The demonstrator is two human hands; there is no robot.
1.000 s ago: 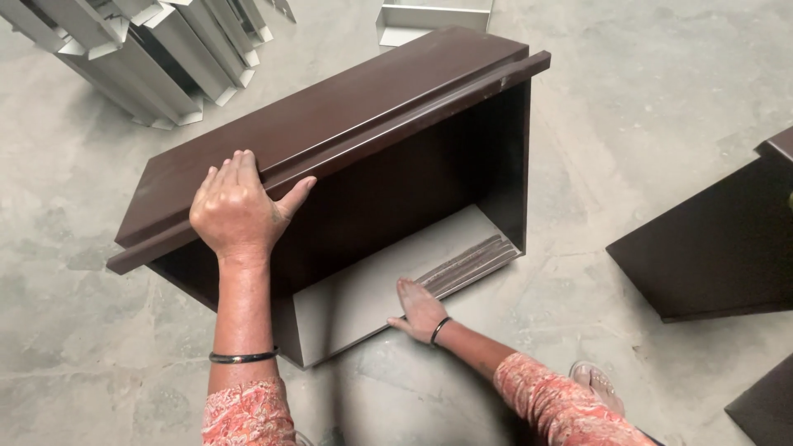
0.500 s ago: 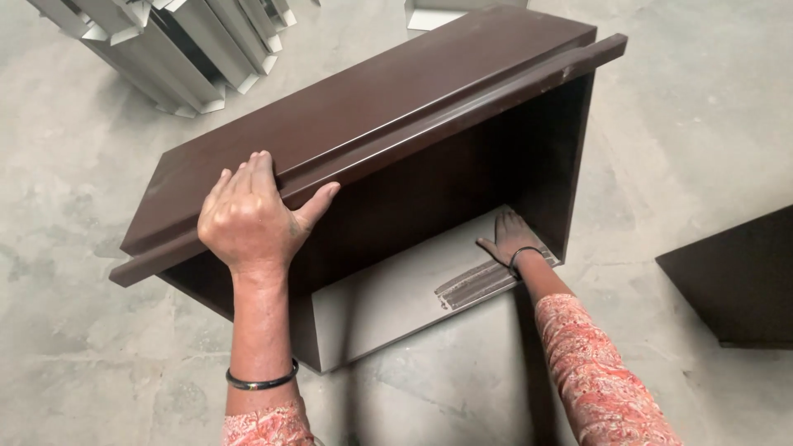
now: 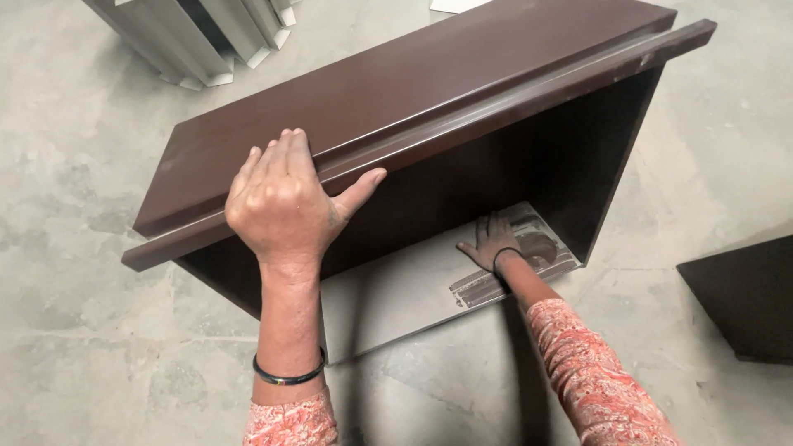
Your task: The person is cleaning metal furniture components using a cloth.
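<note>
- Two bare hands are seen on one dark brown cabinet (image 3: 396, 107), which is laid on its side on the grey concrete floor (image 3: 99, 355), with its open face turned toward the person.
- The left hand (image 3: 281, 202) is placed flat on the upper front edge of the cabinet, near its left end; the fingers are kept together over the top panel and the thumb is spread along the narrow brown strip (image 3: 512, 91) of that edge. Nothing is clamped by it.
- The right hand (image 3: 494, 241) is reached inside the cabinet and is pressed, open and with the fingers apart, on the pale inner panel (image 3: 396, 297), near the right inner corner.
- A ridged grey patch (image 3: 496, 285) is seen just beside the right hand on this panel.
- A black bangle (image 3: 287, 378) is worn on the left wrist, and patterned orange sleeves cover both forearms.
- Grey metal profiles (image 3: 206, 41) are stacked on the floor beyond the cabinet, at the upper left.
- Another dark panel (image 3: 743, 301) lies on the floor at the right, well apart from the cabinet.
</note>
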